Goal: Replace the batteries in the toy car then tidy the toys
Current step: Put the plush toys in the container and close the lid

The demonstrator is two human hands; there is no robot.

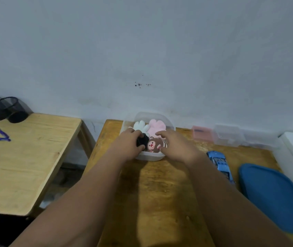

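Head view: both arms reach forward to a clear plastic tub (149, 156) at the far edge of the wooden surface (160, 193).
Left hand (127, 146): its grip is curled around a dark, fuzzy toy (143, 140), holding it low inside the tub.
Right hand (175, 146): fingers loosely spread, resting on or just over a brown plush (153, 145) with a red nose; whether that grip actually has hold of it, I cannot tell.
In the tub: a white plush (140, 126) and a pink plush (157, 126) sit at the back, touching.
Toy car (219, 163): the blue one lies on the surface well right of the tub, by the right forearm, untouched.
Lid: a blue oval lid (274, 196) lies beside the car, off the tub.
Batteries: none in sight; the car's underside is hidden, so the swap cannot be confirmed.
Progress: tidying looks well under way, with four soft toys in.
Left to do: by my read, the car goes in and the lid goes on.
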